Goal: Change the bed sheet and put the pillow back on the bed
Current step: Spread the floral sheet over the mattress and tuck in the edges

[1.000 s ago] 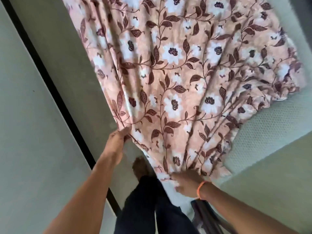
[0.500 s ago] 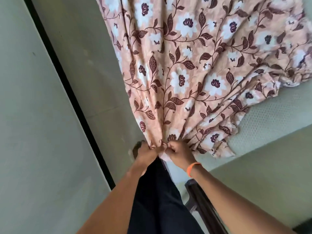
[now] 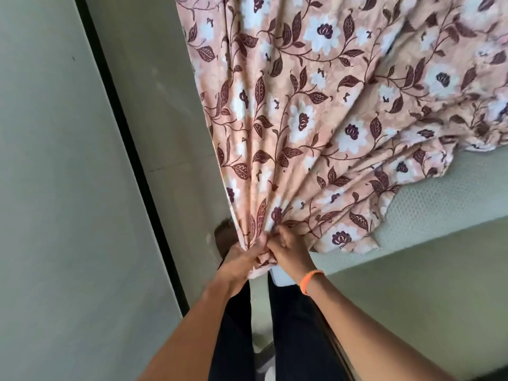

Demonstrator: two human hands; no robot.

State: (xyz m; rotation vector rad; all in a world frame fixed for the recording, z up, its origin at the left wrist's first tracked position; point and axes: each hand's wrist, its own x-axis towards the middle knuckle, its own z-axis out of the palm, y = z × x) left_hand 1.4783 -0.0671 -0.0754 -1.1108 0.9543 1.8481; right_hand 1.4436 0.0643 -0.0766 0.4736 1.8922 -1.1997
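A peach bed sheet (image 3: 316,111) with white flowers and dark red leaves lies over the pale textured mattress (image 3: 445,204), covering only part of it. Its near end is gathered into a tight bunch at the mattress corner. My left hand (image 3: 242,259) grips that bunch from the left. Right beside it, my right hand (image 3: 288,251), with an orange band on the wrist, pinches the same bunch. The two hands touch. No pillow is in view.
A pale wall (image 3: 55,188) with a black vertical strip (image 3: 132,160) runs along the left, close to the bed. My dark trousers (image 3: 275,339) and one bare foot (image 3: 224,232) show below the hands. The dark bed frame (image 3: 338,350) runs at lower right.
My hands were apart on the sheet's near edge; they came together and gathered the edge into one bunch. The sheet has drawn in toward me, baring more mattress at the right.
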